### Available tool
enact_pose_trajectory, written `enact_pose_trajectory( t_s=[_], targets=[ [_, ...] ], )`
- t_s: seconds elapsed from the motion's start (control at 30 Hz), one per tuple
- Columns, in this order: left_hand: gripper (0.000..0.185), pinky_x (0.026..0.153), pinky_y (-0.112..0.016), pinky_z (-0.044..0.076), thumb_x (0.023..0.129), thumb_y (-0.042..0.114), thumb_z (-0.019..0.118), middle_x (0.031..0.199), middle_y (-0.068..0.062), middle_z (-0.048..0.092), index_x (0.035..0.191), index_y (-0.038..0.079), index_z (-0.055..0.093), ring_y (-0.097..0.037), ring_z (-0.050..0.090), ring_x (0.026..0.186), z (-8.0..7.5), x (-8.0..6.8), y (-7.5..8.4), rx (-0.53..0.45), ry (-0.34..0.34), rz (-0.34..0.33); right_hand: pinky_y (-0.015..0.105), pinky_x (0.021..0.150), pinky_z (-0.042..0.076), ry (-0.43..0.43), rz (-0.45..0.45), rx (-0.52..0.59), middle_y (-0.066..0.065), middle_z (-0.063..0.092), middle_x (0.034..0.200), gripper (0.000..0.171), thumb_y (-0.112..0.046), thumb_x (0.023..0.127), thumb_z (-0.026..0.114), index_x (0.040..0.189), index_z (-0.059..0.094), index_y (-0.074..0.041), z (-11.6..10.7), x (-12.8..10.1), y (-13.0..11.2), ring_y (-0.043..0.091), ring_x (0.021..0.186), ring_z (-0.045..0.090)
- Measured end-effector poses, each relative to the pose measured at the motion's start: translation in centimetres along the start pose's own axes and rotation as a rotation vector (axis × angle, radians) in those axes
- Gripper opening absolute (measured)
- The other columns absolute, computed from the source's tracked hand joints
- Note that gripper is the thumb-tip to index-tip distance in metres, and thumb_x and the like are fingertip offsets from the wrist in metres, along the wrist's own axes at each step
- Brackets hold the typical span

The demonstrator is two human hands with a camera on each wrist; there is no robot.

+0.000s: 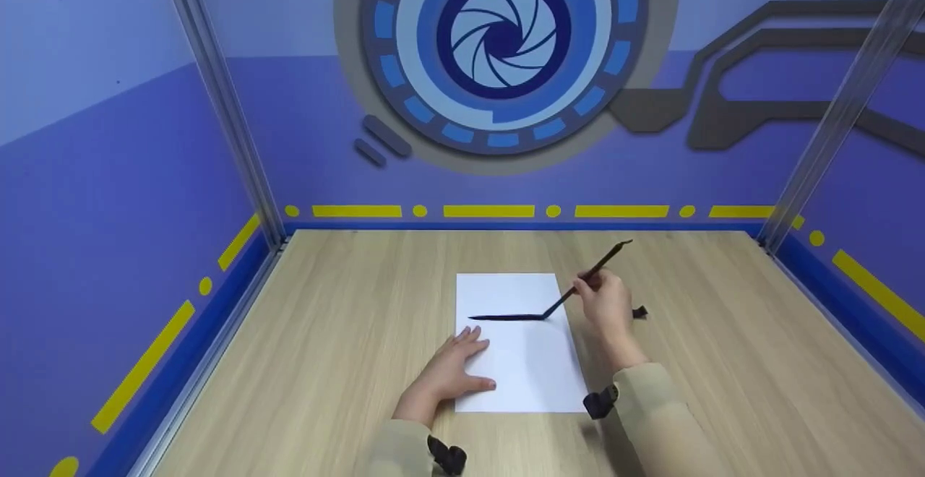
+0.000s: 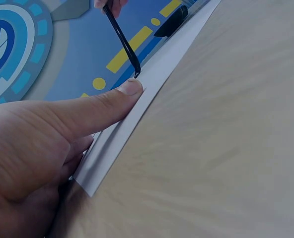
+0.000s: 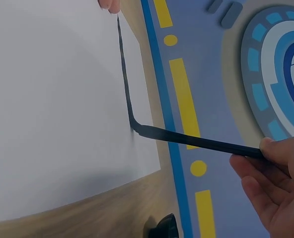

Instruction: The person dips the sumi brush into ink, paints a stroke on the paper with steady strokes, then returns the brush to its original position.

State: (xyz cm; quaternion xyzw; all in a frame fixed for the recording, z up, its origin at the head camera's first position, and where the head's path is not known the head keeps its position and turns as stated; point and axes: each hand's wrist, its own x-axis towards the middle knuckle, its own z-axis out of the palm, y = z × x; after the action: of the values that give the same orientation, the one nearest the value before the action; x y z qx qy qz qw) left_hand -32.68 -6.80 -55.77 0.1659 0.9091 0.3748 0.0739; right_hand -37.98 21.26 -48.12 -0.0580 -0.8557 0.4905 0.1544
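Note:
A sheet of white paper [image 1: 517, 368] lies on the wooden table, with one long horizontal black stroke [image 1: 506, 317] across its upper part. My right hand [image 1: 607, 303] pinches the handle of a dark ink brush [image 3: 196, 142] between thumb and fingers, over the paper's right edge. The brush slants up to the right, and its bent tip meets the paper at the stroke's right end. On the lower left of the sheet rests my left hand [image 1: 452, 368], fingers spread and thumb out to the right. In the left wrist view its thumb [image 2: 107, 106] lies straight along the paper.
A small black dish [image 2: 173, 22] stands right of the paper, mostly behind the right hand in the head view. Black wrist cameras sit at both sleeves. Blue panels with metal posts [image 1: 224, 101] border the table at the back and sides.

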Motion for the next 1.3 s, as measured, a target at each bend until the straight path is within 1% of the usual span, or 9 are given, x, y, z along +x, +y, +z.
enact_pose_trajectory(
  t_s=[0.33, 0.5, 0.7, 0.8, 0.87, 1.0, 1.07, 1.2, 1.3],
  targets=[
    [0.078, 0.132, -0.056, 0.018, 0.083, 0.033, 0.086, 0.168, -0.009, 0.034, 0.149, 0.008, 0.054, -0.033, 0.023, 0.160, -0.1, 0.2, -0.1, 0.017, 0.002, 0.021, 0.024, 0.074, 0.057, 0.029, -0.029, -0.007, 0.023, 0.075, 0.106, 0.019, -0.009, 0.101, 0.064, 0.114, 0.069, 0.004, -0.4, 0.1, 0.1, 0.033, 0.098, 0.076],
    [0.078, 0.132, -0.056, 0.019, 0.082, 0.033, 0.086, 0.168, -0.008, 0.035, 0.149, 0.009, 0.054, -0.033, 0.023, 0.160, 0.0, 0.3, -0.1, 0.018, 0.005, 0.021, 0.031, 0.080, 0.060, 0.037, -0.048, -0.015, 0.024, 0.074, 0.107, 0.020, -0.008, 0.101, 0.064, 0.114, 0.069, 0.005, -0.6, 0.1, 0.0, 0.035, 0.099, 0.075],
    [0.078, 0.132, -0.056, 0.019, 0.082, 0.034, 0.086, 0.168, -0.008, 0.035, 0.149, 0.009, 0.054, -0.033, 0.023, 0.160, 0.1, 0.4, -0.2, 0.023, 0.008, 0.014, 0.039, 0.086, 0.059, 0.044, -0.035, -0.033, 0.023, 0.075, 0.108, 0.023, -0.014, 0.102, 0.064, 0.116, 0.070, 0.003, -1.5, 0.2, -0.1, 0.034, 0.100, 0.075],
    [0.077, 0.132, -0.055, 0.018, 0.083, 0.034, 0.086, 0.168, -0.007, 0.035, 0.149, 0.010, 0.054, -0.032, 0.023, 0.160, 0.2, 0.4, -0.2, 0.025, 0.010, 0.012, 0.037, 0.085, 0.059, 0.102, -0.059, -0.030, 0.023, 0.076, 0.106, 0.022, -0.015, 0.100, 0.066, 0.113, 0.071, 0.002, -2.5, 0.2, -0.4, 0.032, 0.096, 0.076],
    [0.077, 0.133, -0.054, 0.017, 0.083, 0.034, 0.086, 0.168, -0.007, 0.035, 0.149, 0.010, 0.054, -0.030, 0.023, 0.160, 0.2, 0.4, -0.2, 0.026, 0.009, 0.011, 0.027, 0.080, 0.059, 0.162, -0.086, -0.016, 0.023, 0.077, 0.104, 0.021, -0.015, 0.099, 0.068, 0.110, 0.073, 0.002, -3.2, 0.3, -0.8, 0.024, 0.088, 0.076],
    [0.077, 0.133, -0.054, 0.017, 0.082, 0.033, 0.086, 0.168, -0.008, 0.035, 0.149, 0.009, 0.054, -0.031, 0.024, 0.160, 0.2, 0.4, -0.2, 0.041, 0.008, 0.024, 0.008, 0.067, 0.052, 0.264, -0.104, 0.073, 0.019, 0.079, 0.096, 0.021, -0.015, 0.095, 0.074, 0.105, 0.075, 0.003, -4.8, 0.2, -1.5, -0.002, 0.072, 0.069],
    [0.078, 0.133, -0.054, 0.017, 0.082, 0.033, 0.086, 0.168, -0.008, 0.035, 0.148, 0.008, 0.055, -0.032, 0.024, 0.159, 0.2, 0.3, -0.2, 0.044, 0.008, 0.028, 0.006, 0.067, 0.054, 0.277, -0.085, 0.154, 0.010, 0.080, 0.088, 0.023, -0.016, 0.095, 0.075, 0.106, 0.074, 0.003, -5.4, 0.0, -1.8, -0.009, 0.069, 0.065],
    [0.078, 0.132, -0.055, 0.016, 0.081, 0.033, 0.087, 0.168, -0.008, 0.035, 0.148, 0.008, 0.055, -0.033, 0.024, 0.159, 0.3, 0.3, -0.3, 0.033, 0.010, 0.018, 0.011, 0.075, 0.061, 0.265, -0.033, 0.338, -0.017, 0.073, 0.078, 0.028, -0.016, 0.096, 0.073, 0.113, 0.071, 0.006, -6.5, -0.4, -2.0, -0.007, 0.073, 0.069],
    [0.079, 0.133, -0.055, 0.016, 0.081, 0.034, 0.087, 0.169, -0.007, 0.034, 0.148, 0.010, 0.055, -0.032, 0.023, 0.160, 0.3, 0.3, -0.3, 0.026, 0.011, 0.005, 0.013, 0.078, 0.062, 0.256, -0.004, 0.427, -0.025, 0.070, 0.075, 0.030, -0.016, 0.096, 0.073, 0.115, 0.068, 0.006, -7.1, -0.4, -2.0, -0.005, 0.076, 0.071]
  ],
)
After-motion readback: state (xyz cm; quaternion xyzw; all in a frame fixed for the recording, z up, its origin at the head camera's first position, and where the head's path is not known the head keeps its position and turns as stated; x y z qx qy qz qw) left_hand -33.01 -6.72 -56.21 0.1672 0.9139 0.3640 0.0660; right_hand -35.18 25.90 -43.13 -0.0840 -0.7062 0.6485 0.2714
